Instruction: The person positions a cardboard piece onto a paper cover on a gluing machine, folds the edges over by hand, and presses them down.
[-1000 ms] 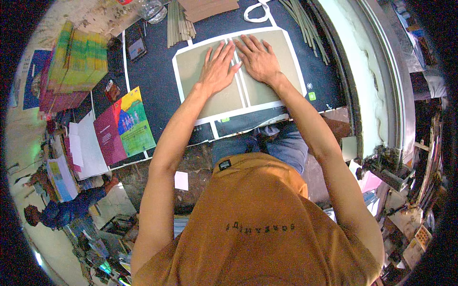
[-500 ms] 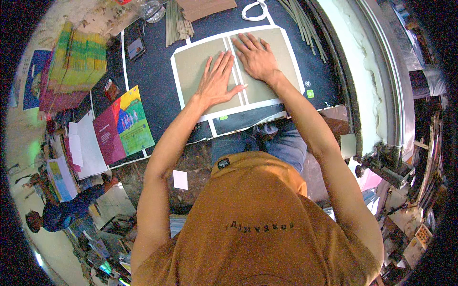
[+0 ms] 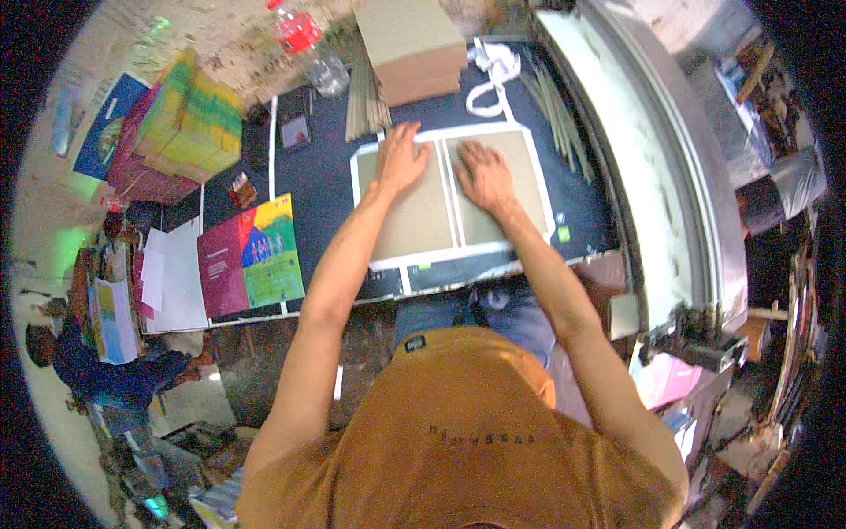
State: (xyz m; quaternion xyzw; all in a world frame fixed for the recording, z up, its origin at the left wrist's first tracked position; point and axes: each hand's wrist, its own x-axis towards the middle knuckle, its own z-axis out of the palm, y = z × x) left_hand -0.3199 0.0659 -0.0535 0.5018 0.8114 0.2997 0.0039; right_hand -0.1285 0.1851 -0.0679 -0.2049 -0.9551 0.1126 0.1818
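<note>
Before me on the dark table lies a white sheet with clipped corners, bearing two grey-brown boards: a left board (image 3: 410,216) and a right board (image 3: 507,198). A narrow white strip (image 3: 449,198) runs between them. My left hand (image 3: 403,160) is at the far part of the left board, its bent fingers reaching the white margin at the top. On the right board rests my right hand (image 3: 486,179), palm down, fingers spread and somewhat blurred. Neither hand shows anything gripped in it.
A stack of brown boards (image 3: 412,57) stands at the back beside bundled grey strips (image 3: 364,101). A plastic bottle (image 3: 304,44) is behind left. Printed covers (image 3: 251,256) and a booklet stack (image 3: 189,132) lie left. A long metal machine (image 3: 656,176) borders the right. Another person (image 3: 115,366) is lower left.
My left hand has moved from the middle of the left board to its far edge, fingers now bent. My right hand stays on the right board. The view has tilted, showing more of the back.
</note>
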